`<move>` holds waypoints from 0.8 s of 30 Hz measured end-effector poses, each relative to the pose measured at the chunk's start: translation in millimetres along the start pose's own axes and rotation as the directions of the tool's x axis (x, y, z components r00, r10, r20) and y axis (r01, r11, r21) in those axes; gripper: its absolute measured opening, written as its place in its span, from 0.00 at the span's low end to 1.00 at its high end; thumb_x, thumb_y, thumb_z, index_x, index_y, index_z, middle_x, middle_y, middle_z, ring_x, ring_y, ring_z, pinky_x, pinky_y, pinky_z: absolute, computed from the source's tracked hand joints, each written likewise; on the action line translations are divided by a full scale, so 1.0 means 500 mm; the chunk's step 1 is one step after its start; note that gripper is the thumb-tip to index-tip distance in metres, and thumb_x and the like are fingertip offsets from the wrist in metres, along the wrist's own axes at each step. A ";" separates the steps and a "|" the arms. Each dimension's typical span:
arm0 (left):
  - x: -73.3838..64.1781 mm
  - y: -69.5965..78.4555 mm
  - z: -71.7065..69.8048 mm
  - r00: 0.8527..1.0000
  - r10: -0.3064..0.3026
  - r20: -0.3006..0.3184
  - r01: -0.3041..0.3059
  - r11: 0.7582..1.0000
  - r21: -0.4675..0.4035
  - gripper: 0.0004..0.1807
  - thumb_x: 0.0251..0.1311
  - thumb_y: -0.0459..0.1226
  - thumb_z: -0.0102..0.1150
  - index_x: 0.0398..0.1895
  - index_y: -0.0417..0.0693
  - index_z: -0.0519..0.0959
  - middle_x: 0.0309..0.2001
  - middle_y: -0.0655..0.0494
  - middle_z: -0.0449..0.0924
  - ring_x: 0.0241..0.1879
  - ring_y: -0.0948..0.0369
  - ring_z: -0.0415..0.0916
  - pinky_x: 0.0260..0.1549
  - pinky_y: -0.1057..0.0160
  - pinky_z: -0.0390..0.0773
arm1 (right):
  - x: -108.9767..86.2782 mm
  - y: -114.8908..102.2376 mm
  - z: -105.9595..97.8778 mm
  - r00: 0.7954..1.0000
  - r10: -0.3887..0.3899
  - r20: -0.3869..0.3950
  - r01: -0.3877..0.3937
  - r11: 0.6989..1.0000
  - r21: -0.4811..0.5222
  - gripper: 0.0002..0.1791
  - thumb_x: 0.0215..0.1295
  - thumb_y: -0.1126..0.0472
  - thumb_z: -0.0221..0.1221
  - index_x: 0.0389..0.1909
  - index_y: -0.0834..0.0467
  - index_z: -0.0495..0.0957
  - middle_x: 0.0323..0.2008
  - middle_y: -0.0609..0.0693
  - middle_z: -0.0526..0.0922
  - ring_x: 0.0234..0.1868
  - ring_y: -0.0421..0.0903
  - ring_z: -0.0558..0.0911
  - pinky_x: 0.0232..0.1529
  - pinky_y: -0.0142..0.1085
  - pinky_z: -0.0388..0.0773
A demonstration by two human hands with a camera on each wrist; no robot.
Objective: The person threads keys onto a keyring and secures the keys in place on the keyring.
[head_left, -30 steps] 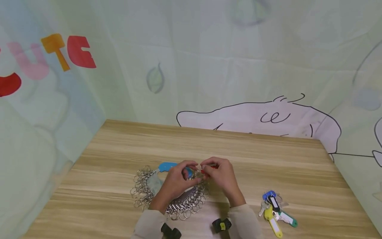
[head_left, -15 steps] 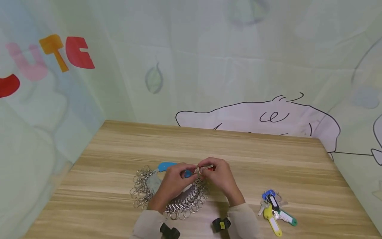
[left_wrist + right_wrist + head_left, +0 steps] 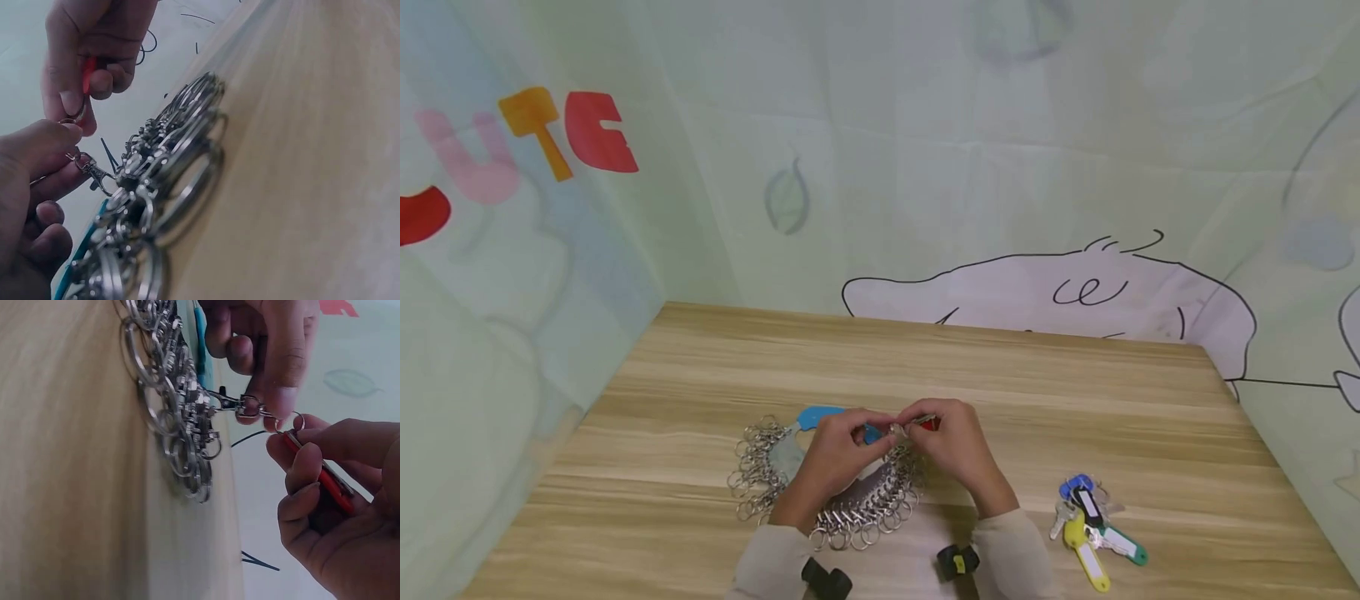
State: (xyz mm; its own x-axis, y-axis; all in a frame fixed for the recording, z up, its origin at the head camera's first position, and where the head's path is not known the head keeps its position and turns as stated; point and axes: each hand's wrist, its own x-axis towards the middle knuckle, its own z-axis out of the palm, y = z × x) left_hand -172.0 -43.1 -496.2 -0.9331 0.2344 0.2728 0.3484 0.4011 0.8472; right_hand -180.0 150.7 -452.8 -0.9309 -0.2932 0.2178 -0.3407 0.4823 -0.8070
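Two pinches meet just above the grey holder (image 3: 786,462) with the blue handle (image 3: 816,417); our left hand (image 3: 838,454) nips a thin ring (image 3: 303,420) between thumb and fingertip, leaving scarcely any gap, right beside a small clasp (image 3: 231,405) that reaches up from the cluster of metal rings (image 3: 865,527); our right hand (image 3: 953,437) has its fingers curled snugly round the red tag (image 3: 328,481), with a flat metal piece, probably a key, alongside; fingertips cover the contact, so we cannot tell whether ring and clasp are linked. To work this well, we would steady the ring with the left thumb and turn the tag in small twists rather than tug; we should leave the clasp some slack so the holder does not drag, and line up any seam before pressing, since thin wire may slip; the other tagged keys (image 3: 1088,533) lie well apart, to our right, on the table (image 3: 1157,417).
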 end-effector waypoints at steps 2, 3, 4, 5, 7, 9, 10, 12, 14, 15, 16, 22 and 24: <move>0.000 0.001 0.000 1.000 -0.003 0.002 0.003 1.000 -0.001 0.10 0.59 0.40 0.73 0.43 0.53 0.88 0.25 0.61 0.75 0.20 0.66 0.63 0.20 0.66 0.65 | -0.002 -0.002 -0.003 1.000 -0.028 0.013 0.028 1.000 -0.012 0.11 0.58 0.75 0.66 0.32 0.55 0.89 0.31 0.43 0.86 0.25 0.40 0.75 0.25 0.35 0.75; 0.001 0.001 0.000 1.000 0.000 0.002 0.000 1.000 0.003 0.09 0.59 0.40 0.73 0.43 0.54 0.88 0.27 0.62 0.77 0.21 0.65 0.65 0.21 0.66 0.67 | -0.002 -0.003 -0.004 0.999 -0.041 0.021 0.041 0.999 -0.016 0.11 0.58 0.75 0.66 0.31 0.55 0.89 0.31 0.43 0.86 0.25 0.40 0.75 0.26 0.35 0.75; 0.001 0.001 0.000 1.000 0.004 0.003 -0.004 1.000 0.004 0.09 0.59 0.40 0.72 0.43 0.54 0.88 0.28 0.64 0.79 0.22 0.65 0.67 0.22 0.66 0.68 | -0.003 -0.005 -0.006 0.998 -0.054 0.027 0.054 0.998 -0.020 0.11 0.58 0.75 0.66 0.31 0.55 0.89 0.31 0.43 0.86 0.25 0.39 0.76 0.26 0.35 0.75; 0.002 0.000 0.000 1.000 0.009 0.003 -0.009 1.000 0.007 0.09 0.60 0.40 0.72 0.43 0.54 0.88 0.30 0.65 0.80 0.24 0.64 0.70 0.24 0.66 0.71 | -0.004 -0.007 -0.007 0.998 -0.058 0.033 0.059 0.998 -0.022 0.11 0.58 0.75 0.65 0.31 0.55 0.89 0.31 0.43 0.86 0.24 0.39 0.75 0.26 0.35 0.75; 0.003 -0.002 0.000 1.000 0.031 0.001 -0.031 0.999 0.014 0.08 0.60 0.40 0.72 0.42 0.54 0.89 0.34 0.67 0.83 0.29 0.62 0.76 0.28 0.63 0.75 | -0.004 -0.009 -0.009 0.997 -0.060 0.042 0.061 0.998 -0.015 0.12 0.58 0.75 0.65 0.31 0.54 0.89 0.31 0.42 0.86 0.25 0.39 0.75 0.26 0.35 0.75; 0.004 -0.004 0.000 0.998 0.063 -0.001 -0.063 0.998 0.023 0.09 0.59 0.40 0.72 0.42 0.53 0.89 0.38 0.67 0.84 0.37 0.60 0.79 0.34 0.60 0.79 | -0.003 -0.010 -0.010 0.998 -0.039 0.042 0.039 0.999 -0.005 0.11 0.59 0.74 0.65 0.32 0.54 0.88 0.31 0.42 0.86 0.25 0.40 0.75 0.26 0.36 0.75; 0.004 -0.005 0.000 0.997 0.082 -0.001 -0.082 0.996 0.032 0.10 0.59 0.40 0.73 0.43 0.53 0.89 0.40 0.66 0.84 0.40 0.59 0.80 0.36 0.59 0.79 | -0.003 -0.009 -0.010 0.999 -0.018 0.043 0.017 1.000 0.010 0.11 0.59 0.74 0.64 0.33 0.55 0.88 0.30 0.43 0.85 0.24 0.41 0.75 0.25 0.36 0.75; 0.004 -0.007 0.001 0.993 0.114 0.006 -0.115 0.992 0.057 0.14 0.57 0.41 0.75 0.46 0.51 0.88 0.41 0.65 0.84 0.43 0.59 0.80 0.39 0.57 0.80 | -0.003 -0.009 -0.010 0.998 0.042 0.048 -0.045 0.998 0.049 0.10 0.60 0.74 0.63 0.34 0.56 0.88 0.29 0.44 0.85 0.23 0.42 0.76 0.24 0.36 0.75; 0.004 -0.008 0.002 0.992 0.124 0.017 -0.125 0.989 0.080 0.19 0.54 0.40 0.77 0.49 0.51 0.86 0.42 0.64 0.84 0.43 0.59 0.79 0.39 0.57 0.79 | -0.002 -0.007 -0.009 0.993 0.100 0.054 -0.105 0.990 0.090 0.10 0.60 0.74 0.62 0.35 0.58 0.88 0.27 0.48 0.84 0.21 0.44 0.76 0.21 0.36 0.74; 0.003 -0.007 0.002 0.992 0.122 0.020 -0.124 0.989 0.087 0.21 0.52 0.39 0.78 0.51 0.51 0.85 0.43 0.63 0.84 0.42 0.59 0.78 0.38 0.58 0.79 | -0.002 -0.006 -0.009 0.991 0.125 0.058 -0.130 0.985 0.110 0.10 0.60 0.74 0.61 0.36 0.59 0.88 0.26 0.49 0.83 0.20 0.44 0.76 0.20 0.35 0.74; 0.003 -0.007 0.003 0.993 0.114 0.022 -0.115 0.989 0.095 0.22 0.51 0.39 0.78 0.51 0.52 0.85 0.42 0.63 0.83 0.40 0.59 0.77 0.37 0.59 0.78 | -0.002 -0.005 -0.008 0.987 0.146 0.060 -0.153 0.980 0.128 0.10 0.60 0.74 0.61 0.36 0.60 0.88 0.25 0.51 0.83 0.19 0.45 0.76 0.20 0.35 0.74; 0.001 -0.001 0.011 0.998 0.053 -0.015 -0.052 0.993 0.107 0.18 0.50 0.36 0.78 0.44 0.53 0.82 0.37 0.63 0.79 0.28 0.60 0.69 0.26 0.64 0.70 | -0.001 -0.003 -0.004 0.971 0.232 0.057 -0.239 0.943 0.232 0.09 0.61 0.74 0.60 0.36 0.62 0.87 0.25 0.54 0.83 0.20 0.46 0.79 0.23 0.38 0.78; 0.002 0.000 0.014 0.997 0.062 -0.036 -0.058 0.992 0.115 0.16 0.51 0.35 0.77 0.43 0.51 0.83 0.36 0.64 0.79 0.27 0.62 0.70 0.25 0.65 0.72 | -0.001 -0.002 -0.003 0.963 0.261 0.062 -0.268 0.926 0.267 0.08 0.62 0.73 0.60 0.36 0.62 0.87 0.26 0.56 0.84 0.20 0.46 0.80 0.25 0.41 0.79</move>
State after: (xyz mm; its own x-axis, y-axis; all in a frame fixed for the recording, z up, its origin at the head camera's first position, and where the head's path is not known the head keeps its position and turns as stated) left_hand -172.1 -36.8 -498.9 -0.9123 0.2266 0.3413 0.4095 0.4857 0.7723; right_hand -179.2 151.5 -451.2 -0.9776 -0.2076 -0.0350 -0.0306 0.3045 -0.9520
